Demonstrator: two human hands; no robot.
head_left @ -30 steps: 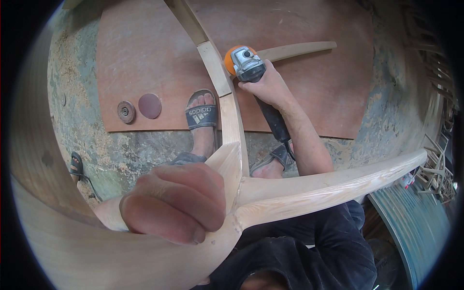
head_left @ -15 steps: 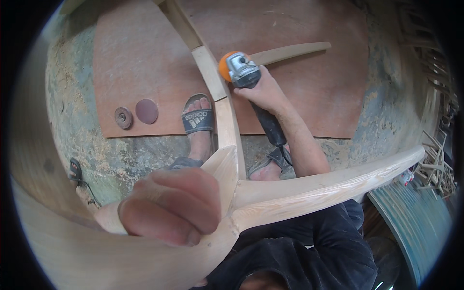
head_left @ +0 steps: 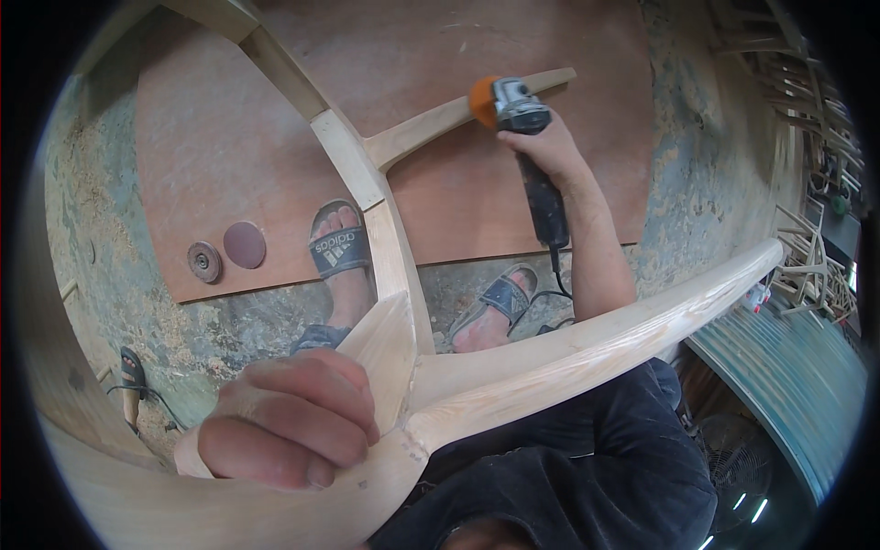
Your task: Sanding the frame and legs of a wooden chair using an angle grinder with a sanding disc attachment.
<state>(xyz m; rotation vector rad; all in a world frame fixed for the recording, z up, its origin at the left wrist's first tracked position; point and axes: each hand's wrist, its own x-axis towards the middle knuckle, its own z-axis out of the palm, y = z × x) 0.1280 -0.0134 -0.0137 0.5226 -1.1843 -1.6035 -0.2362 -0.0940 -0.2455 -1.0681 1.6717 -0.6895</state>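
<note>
A pale wooden chair frame point(head_left: 522, 371) with curved members fills the near part of the view, and its rails run away to the far left. My left hand point(head_left: 289, 417) is closed over it near the joint, fingers curled down onto the wood. In my right hand point(head_left: 550, 151) is an angle grinder point(head_left: 536, 183), gripped around its body. Its orange disc point(head_left: 482, 101) stands at the upper end, overlapping a curved leg point(head_left: 431, 126) of the frame in view; whether it touches the wood I cannot tell.
A reddish-brown board point(head_left: 513, 202) covers the floor under the frame. On it lie a worn flap disc point(head_left: 204, 262) and a round sanding disc point(head_left: 245, 245). My sandalled feet stand near its edge. Stacked wooden frames point(head_left: 811, 261), a green corrugated sheet point(head_left: 788, 380) and a fan point(head_left: 733, 463) are at right.
My right hand has carried the grinder to the right, away from the frame's middle rail. The view has shifted, so the board, the discs and the frame sit further left. My left hand keeps its hold.
</note>
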